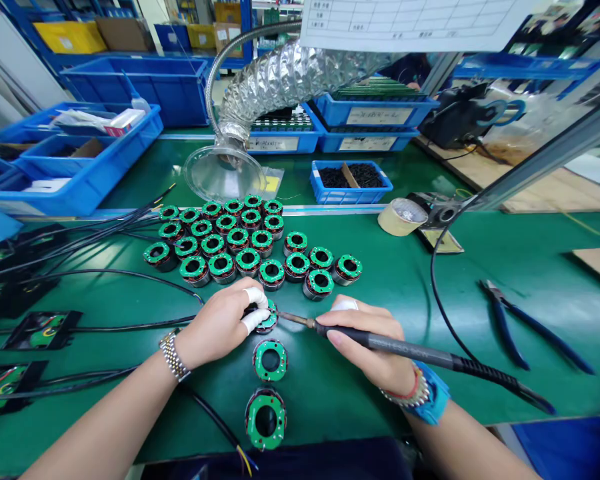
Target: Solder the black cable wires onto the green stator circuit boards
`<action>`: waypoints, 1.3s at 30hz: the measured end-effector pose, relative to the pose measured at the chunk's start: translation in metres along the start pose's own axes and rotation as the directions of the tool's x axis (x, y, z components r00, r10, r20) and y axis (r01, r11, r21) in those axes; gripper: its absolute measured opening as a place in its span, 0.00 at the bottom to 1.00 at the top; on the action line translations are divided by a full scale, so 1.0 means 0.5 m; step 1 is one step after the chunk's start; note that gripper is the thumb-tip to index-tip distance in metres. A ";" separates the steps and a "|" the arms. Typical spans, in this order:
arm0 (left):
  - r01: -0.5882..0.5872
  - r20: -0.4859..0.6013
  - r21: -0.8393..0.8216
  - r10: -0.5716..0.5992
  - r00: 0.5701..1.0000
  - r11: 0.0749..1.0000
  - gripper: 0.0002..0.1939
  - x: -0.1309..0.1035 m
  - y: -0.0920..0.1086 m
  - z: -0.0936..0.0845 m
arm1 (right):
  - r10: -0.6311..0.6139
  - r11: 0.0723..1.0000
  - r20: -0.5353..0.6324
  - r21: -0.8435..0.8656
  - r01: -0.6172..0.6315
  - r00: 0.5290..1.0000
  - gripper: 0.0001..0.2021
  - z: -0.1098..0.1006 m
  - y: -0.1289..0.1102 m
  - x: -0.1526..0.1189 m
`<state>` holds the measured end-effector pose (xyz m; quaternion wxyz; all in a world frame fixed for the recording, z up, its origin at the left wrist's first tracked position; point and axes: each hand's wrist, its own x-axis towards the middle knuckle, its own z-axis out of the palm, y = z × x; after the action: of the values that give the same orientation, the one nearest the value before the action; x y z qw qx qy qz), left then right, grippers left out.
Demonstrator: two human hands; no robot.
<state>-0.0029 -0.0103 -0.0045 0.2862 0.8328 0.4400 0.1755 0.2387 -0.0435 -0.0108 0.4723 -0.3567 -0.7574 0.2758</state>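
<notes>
Green workbench [365, 393], clustered rings [237, 238] beyond the hands | one green circuit-board ring [271, 317] sits between the hands, nearer the left | left hand [220, 325]: covered fingertips closed on its left side | right hand [380, 343]: grips soldering iron [415, 350], shaft slanting up-left, tip at ring's right edge, contact unclear

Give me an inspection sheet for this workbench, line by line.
Surface: green bench, glossy.
Job's things: left hand steadies a ring-shaped part; soldering iron in right hand, tip at that part; more ring parts grouped beyond.
Clutter: pliers lying open at right; small blue bin of dark pieces.
Grippers: none; two bare hands, some fingertips covered.
Cables: black cables across the left side.
Surroundings: foil duct, stacked blue trays.
</notes>
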 end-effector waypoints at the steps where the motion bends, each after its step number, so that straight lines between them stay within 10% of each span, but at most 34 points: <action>1: -0.002 0.008 0.006 0.002 1.000 1.000 0.04 0.001 0.000 -0.001 | -0.001 1.000 0.007 -0.001 0.001 1.000 0.08 0.001 0.000 0.000; 39: 0.066 0.023 0.087 -0.068 0.997 0.994 0.04 -0.006 0.008 0.003 | -0.073 0.997 0.004 0.014 0.073 0.997 0.09 0.001 -0.011 0.005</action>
<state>-0.0012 -0.0150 -0.0034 0.2617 0.8313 0.4711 0.1358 0.2359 -0.0445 -0.0057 0.4830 -0.3249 -0.7690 0.2643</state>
